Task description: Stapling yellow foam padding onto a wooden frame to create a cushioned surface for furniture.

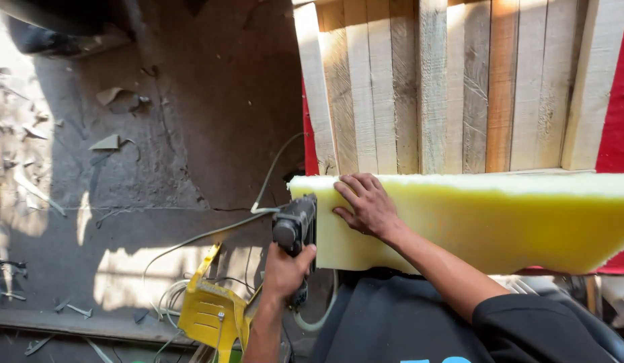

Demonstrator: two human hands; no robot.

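A: Setting: bare concrete floor [157, 168], dusty, half in hard sunlight, half in shade. Wood offcuts and scraps [29, 175] scattered along the left side.

B: Workpiece?

A: A frame of pale upright wooden slats [446, 87], with red fabric [618, 107] showing at its right edge and in a thin strip at its left. A thick slab of yellow foam [473, 222] lies across the lower end of the slats, its top edge level with the slat ends.

B: Left hand?

A: The left hand [285, 269] is clenched around the grip of a dark pneumatic stapler [295, 228]. The tool's nose sits against the left end of the foam. A pale air hose [268, 175] runs from the tool up and across the floor.

B: Right hand?

A: The right hand [366, 202] is released, flat, fingers spread, pressing on the foam face just beside the stapler. It grasps nothing. A black sleeve [540, 323] covers the upper arm.

B: Other items?

A: A yellow plastic piece [211, 312] lies on the floor below the left forearm, with thin pale cords [171, 296] looped next to it. Dark trousers [386, 316] fill the bottom centre of the view.
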